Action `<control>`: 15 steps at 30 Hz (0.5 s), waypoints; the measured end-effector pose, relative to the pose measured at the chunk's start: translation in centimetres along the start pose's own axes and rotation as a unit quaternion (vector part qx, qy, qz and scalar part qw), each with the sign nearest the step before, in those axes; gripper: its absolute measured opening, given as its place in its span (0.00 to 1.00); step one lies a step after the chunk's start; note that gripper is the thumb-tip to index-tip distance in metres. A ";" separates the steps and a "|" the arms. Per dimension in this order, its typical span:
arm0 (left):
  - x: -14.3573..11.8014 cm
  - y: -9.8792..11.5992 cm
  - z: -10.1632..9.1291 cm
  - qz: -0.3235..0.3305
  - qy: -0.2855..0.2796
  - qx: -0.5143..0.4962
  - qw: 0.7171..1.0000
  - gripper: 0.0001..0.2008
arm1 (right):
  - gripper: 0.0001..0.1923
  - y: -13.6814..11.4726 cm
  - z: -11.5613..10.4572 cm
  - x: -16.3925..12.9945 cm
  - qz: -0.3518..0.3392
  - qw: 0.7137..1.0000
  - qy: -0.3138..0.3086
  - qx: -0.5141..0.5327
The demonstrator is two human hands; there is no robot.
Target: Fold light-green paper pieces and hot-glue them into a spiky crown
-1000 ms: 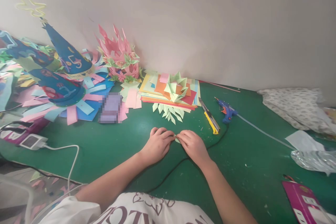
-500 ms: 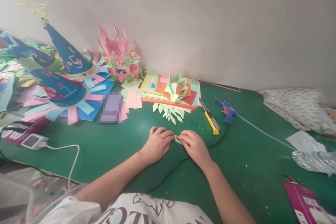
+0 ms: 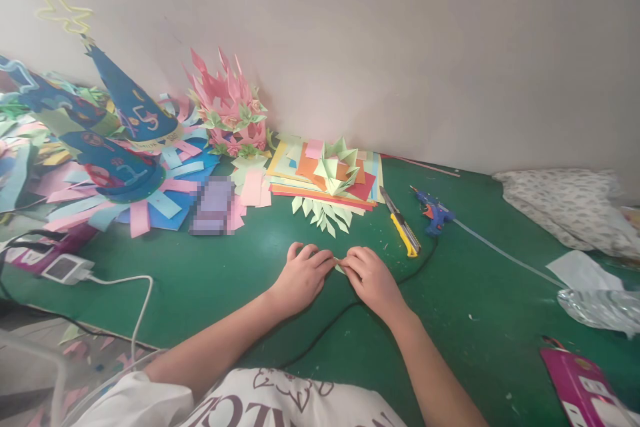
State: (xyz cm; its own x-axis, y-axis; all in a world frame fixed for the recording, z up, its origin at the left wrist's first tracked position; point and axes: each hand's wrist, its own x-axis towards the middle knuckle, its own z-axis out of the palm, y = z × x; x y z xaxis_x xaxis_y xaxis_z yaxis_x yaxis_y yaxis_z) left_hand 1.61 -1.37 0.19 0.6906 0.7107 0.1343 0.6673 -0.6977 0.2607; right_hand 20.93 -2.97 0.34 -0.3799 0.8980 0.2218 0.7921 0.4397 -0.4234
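A small pale green piece of paper (image 3: 339, 267) is pinched between my two hands, low over the green table (image 3: 235, 320). My left hand (image 3: 303, 278) grips its left end with fingers bent. From the other side, my right hand (image 3: 371, 279) pinches it with thumb and fingers. Much of the paper is covered by my fingertips. Just beyond my hands lie several folded green paper leaves (image 3: 325, 215). Behind them, a pale green folded paper crown shape (image 3: 338, 167) rests on a stack of coloured paper (image 3: 290, 180).
A yellow utility knife (image 3: 401, 227) and a blue glue gun (image 3: 434, 213) lie right of the stack; the gun's black cable runs under my right arm. Pink paper crowns (image 3: 230, 107) and blue cone hats (image 3: 133, 107) stand left. A purple power strip (image 3: 580, 380) sits front right.
My hands stay almost in place, still pinching the green paper. The fingers have shifted only slightly around it, and the whole view has moved a touch.
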 end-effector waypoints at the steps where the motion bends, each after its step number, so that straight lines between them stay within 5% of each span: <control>1: 0.0 0.1 -0.1 0.000 -0.002 0.005 1.000 0.19 | 0.11 -0.1 -0.2 0.0 0.004 1.000 -0.003 -0.002; 15: -0.2 0.4 0.4 -0.014 0.002 0.010 1.000 0.21 | 0.08 1.1 0.0 -0.2 0.049 0.997 0.053 0.034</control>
State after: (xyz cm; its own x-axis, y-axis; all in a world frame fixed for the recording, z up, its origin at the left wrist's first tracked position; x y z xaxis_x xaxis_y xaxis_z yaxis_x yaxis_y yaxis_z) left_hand 1.85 -1.81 -0.08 0.6705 0.7301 0.1315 0.6918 -0.6794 0.2446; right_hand 21.80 -2.65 -0.17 -0.2466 0.9319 0.2660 0.7875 0.3526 -0.5054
